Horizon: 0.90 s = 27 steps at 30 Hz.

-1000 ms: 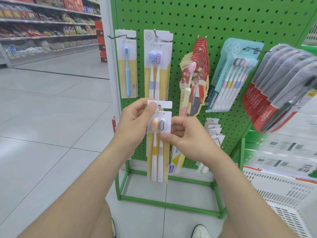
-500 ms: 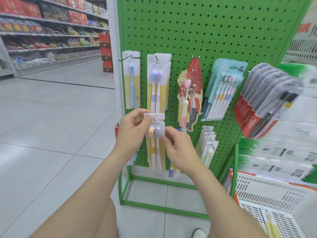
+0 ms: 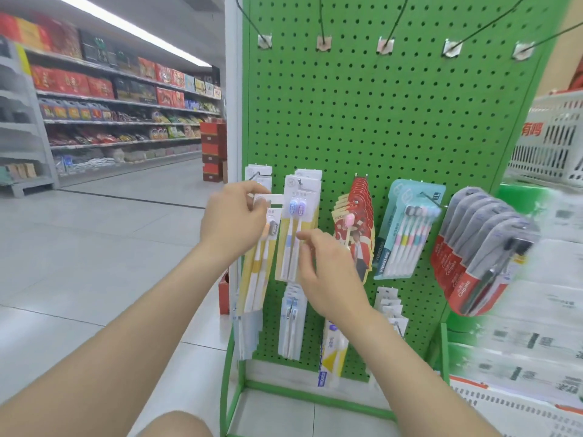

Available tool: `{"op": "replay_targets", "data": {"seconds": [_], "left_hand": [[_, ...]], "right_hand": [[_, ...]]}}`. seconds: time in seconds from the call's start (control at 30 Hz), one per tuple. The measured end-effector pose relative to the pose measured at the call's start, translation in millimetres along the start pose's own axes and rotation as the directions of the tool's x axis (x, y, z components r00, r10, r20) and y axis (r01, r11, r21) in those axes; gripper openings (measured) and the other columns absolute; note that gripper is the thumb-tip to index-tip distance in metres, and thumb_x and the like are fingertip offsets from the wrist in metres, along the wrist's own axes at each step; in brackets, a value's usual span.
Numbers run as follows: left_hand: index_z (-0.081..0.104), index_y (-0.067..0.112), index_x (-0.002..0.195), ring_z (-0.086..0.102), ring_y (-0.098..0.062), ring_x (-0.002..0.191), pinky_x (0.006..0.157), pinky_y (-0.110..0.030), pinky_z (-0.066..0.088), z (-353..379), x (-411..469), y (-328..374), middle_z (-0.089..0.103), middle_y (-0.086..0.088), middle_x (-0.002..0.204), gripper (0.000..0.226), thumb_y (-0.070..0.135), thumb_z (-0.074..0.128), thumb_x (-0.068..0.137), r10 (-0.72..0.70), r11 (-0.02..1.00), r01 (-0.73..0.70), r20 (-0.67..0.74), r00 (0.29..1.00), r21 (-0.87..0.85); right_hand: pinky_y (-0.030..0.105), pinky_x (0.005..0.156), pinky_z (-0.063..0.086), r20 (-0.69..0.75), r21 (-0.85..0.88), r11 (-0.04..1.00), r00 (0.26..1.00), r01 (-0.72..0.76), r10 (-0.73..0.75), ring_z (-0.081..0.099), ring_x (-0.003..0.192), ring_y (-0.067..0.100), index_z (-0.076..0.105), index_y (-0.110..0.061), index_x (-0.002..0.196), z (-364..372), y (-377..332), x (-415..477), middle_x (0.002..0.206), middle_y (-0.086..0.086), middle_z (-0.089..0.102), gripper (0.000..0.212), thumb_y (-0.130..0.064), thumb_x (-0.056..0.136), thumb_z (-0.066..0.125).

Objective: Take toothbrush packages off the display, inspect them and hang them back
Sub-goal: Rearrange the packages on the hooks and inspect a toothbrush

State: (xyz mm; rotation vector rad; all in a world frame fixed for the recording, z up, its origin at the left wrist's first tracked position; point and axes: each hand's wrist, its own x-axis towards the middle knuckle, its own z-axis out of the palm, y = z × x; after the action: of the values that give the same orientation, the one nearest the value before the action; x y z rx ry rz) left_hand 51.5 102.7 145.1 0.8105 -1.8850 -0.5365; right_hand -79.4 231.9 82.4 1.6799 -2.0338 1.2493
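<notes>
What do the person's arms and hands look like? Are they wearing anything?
They are bare. The left hand and right hand have no gloves, and I can see no rings. The left forearm and right forearm show no sleeves, watch or bracelet.

1. "Colgate" stands in white letters on the red lower part of the grey-and-red toothbrush packs (image 3: 459,280), at the right side of the green board.
2. A vertical word that begins with "YIBAO" stands on the dark strip of the teal multi-brush pack (image 3: 383,257); its last letters are not clear.
3. The red Chinese characters "有鸣" stand on the white basket (image 3: 556,149) at the far right.
4. The print on the other packages is too small or too blurred to read.
</notes>
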Motion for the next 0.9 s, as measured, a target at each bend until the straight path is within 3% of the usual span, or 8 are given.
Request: {"op": "replay_targets", "data": {"seconds": [0.13,0.2,0.37,0.5,0.63,0.77,0.83,0.9], "left_hand": [[0.076,0.026,0.121,0.068,-0.027,0.089,0.073,-0.037,0.054,-6,34,17,0.064,0.003,0.075,0.031,0.018,0.053,0.101,0.046,0.979,-0.041,-0.02,0.999,0.201],[0.076,0.023,0.122,0.069,-0.031,0.096,0.077,-0.04,0.058,-3,48,24,0.069,-0.002,0.084,0.031,0.017,0.053,0.101,0.081,0.962,-0.073,-0.017,0.997,0.261],[0.076,0.016,0.124,0.071,-0.035,0.103,0.075,-0.038,0.053,13,80,29,0.077,-0.01,0.113,0.035,0.004,0.055,0.099,0.09,0.934,-0.073,-0.031,0.995,0.35],[0.074,0.015,0.128,0.069,-0.035,0.112,0.077,-0.035,0.047,26,99,24,0.076,-0.012,0.121,0.035,0.003,0.058,0.1,0.073,0.933,-0.065,-0.008,0.997,0.355],[0.079,0.017,0.117,0.063,-0.028,0.09,0.075,-0.034,0.046,34,114,18,0.075,-0.013,0.108,0.022,0.01,0.063,0.104,0.045,0.961,-0.071,0.1,0.994,0.266],[0.08,0.021,0.112,0.063,-0.02,0.084,0.071,-0.028,0.045,32,125,12,0.066,0.001,0.088,0.017,0.013,0.068,0.103,0.056,0.975,-0.1,0.213,0.975,0.198],[0.079,0.022,0.11,0.063,-0.019,0.076,0.066,-0.032,0.051,32,130,9,0.069,-0.004,0.086,0.014,0.014,0.071,0.102,0.055,0.976,-0.109,0.273,0.96,0.187],[0.079,0.022,0.107,0.063,-0.022,0.072,0.074,-0.041,0.06,34,135,7,0.072,-0.011,0.088,0.013,0.013,0.069,0.103,0.057,0.978,-0.116,0.311,0.949,0.176]], "right_hand": [[0.041,0.1,0.05,-0.15,-0.075,0.996,0.987,0.044,-0.055,0.059,0.117,0.021,0.057,-0.012,0.14,-21,-13,52,0.129,0.005,0.063,0.034,-0.012,0.108,0.045],[0.042,0.103,0.048,-0.146,-0.129,0.991,0.987,0.045,-0.064,0.055,0.123,0.025,0.053,-0.007,0.145,-30,-16,77,0.135,0.011,0.058,0.041,-0.004,0.104,0.047],[0.046,0.104,0.044,0.103,-0.318,0.948,0.995,0.033,0.0,0.046,0.13,0.034,0.04,-0.007,0.154,-36,-13,123,0.144,0.015,0.048,0.056,0.001,0.099,0.048],[0.053,0.108,0.037,0.232,-0.497,0.865,0.971,0.067,0.058,0.048,0.13,0.035,0.045,-0.01,0.149,-32,-7,141,0.139,0.013,0.054,0.056,-0.002,0.095,0.057],[0.055,0.107,0.038,0.213,-0.504,0.861,0.976,0.065,0.052,0.055,0.124,0.035,0.053,-0.014,0.146,-29,0,151,0.133,0.01,0.06,0.052,-0.005,0.095,0.054],[0.052,0.11,0.033,0.196,-0.439,0.897,0.98,0.047,0.044,0.058,0.124,0.034,0.057,-0.018,0.144,-33,5,156,0.132,0.007,0.067,0.046,-0.011,0.1,0.044],[0.051,0.11,0.033,0.188,-0.393,0.918,0.982,0.044,0.033,0.061,0.12,0.032,0.061,-0.019,0.139,-34,4,158,0.127,0.005,0.071,0.042,-0.014,0.103,0.041],[0.051,0.11,0.035,0.19,-0.368,0.929,0.981,0.047,0.025,0.062,0.117,0.032,0.063,-0.018,0.136,-35,4,160,0.124,0.006,0.073,0.041,-0.015,0.103,0.04]]}}
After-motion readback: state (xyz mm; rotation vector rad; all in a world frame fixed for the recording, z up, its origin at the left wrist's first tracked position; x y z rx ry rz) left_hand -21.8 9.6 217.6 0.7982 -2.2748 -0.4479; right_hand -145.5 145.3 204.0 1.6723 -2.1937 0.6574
